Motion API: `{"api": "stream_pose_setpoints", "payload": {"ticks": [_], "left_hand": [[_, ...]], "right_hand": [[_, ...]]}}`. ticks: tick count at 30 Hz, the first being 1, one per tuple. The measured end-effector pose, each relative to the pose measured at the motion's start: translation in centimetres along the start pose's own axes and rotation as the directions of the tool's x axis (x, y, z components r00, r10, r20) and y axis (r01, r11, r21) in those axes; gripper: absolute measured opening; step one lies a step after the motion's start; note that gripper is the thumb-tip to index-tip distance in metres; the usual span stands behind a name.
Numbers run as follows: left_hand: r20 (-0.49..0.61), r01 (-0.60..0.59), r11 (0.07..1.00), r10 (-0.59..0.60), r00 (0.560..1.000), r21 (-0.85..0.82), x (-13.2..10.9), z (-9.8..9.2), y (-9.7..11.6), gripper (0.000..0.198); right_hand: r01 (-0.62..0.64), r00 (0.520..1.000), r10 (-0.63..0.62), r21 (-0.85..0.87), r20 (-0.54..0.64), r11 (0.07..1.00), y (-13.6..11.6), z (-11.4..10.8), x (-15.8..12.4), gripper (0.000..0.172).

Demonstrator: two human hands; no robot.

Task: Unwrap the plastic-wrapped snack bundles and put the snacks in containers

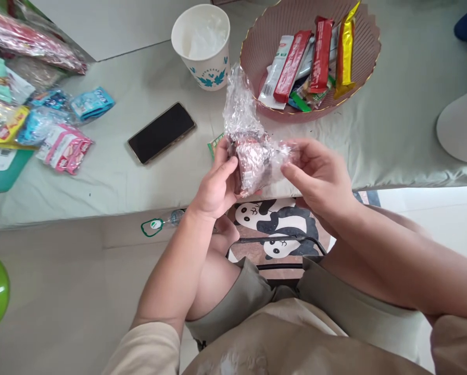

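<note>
My left hand [217, 185] is closed around a small reddish-brown packet [251, 156] wrapped in crinkled clear plastic. From the right, my right hand [321, 177] pinches a loose side of that clear wrapper [278, 159]. Another length of clear film [239, 104] stands up from the packet toward the bowl. Beyond my hands, a pinkish ribbed bowl [256, 47] with a gold rim holds several wrapped snack bars [321, 54]. Part of a green packet [213, 146] shows behind my left hand.
A paper cup [212, 70] with clear plastic inside stands left of the bowl. A black phone [162, 133] lies on the cloth-covered surface [139, 192]. Several snack packets [65, 148] are heaped at the left. A white rounded object [462, 125] is at the right edge.
</note>
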State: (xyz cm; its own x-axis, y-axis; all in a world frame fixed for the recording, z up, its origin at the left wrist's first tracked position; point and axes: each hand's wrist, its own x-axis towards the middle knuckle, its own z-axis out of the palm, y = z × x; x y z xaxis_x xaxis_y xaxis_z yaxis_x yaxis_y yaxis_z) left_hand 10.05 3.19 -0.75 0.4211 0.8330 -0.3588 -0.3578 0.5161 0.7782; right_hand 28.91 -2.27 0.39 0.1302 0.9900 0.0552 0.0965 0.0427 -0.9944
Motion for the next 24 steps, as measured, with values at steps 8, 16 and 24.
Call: {"api": "stream_pose_setpoints", "payload": {"ticks": [8,16,24], "left_hand": [[-0.166,-0.239,0.97,0.229,0.959,-0.042,0.4,-0.2,0.1,0.031],[-0.036,-0.35,0.93,0.356,0.934,0.115,0.4,-0.5,-1.1,0.06],[0.029,-0.306,0.929,0.306,0.951,0.209,0.4,0.4,-2.3,0.068]], "right_hand": [[0.757,0.593,-0.596,-0.12,0.542,0.643,-1.2,-1.4,-0.1,0.014],[0.256,0.949,-0.189,-0.265,0.254,0.929,-1.0,-1.6,0.6,0.023],[-0.234,0.941,0.185,0.151,0.284,0.96,0.2,1.1,1.4,0.049]]}}
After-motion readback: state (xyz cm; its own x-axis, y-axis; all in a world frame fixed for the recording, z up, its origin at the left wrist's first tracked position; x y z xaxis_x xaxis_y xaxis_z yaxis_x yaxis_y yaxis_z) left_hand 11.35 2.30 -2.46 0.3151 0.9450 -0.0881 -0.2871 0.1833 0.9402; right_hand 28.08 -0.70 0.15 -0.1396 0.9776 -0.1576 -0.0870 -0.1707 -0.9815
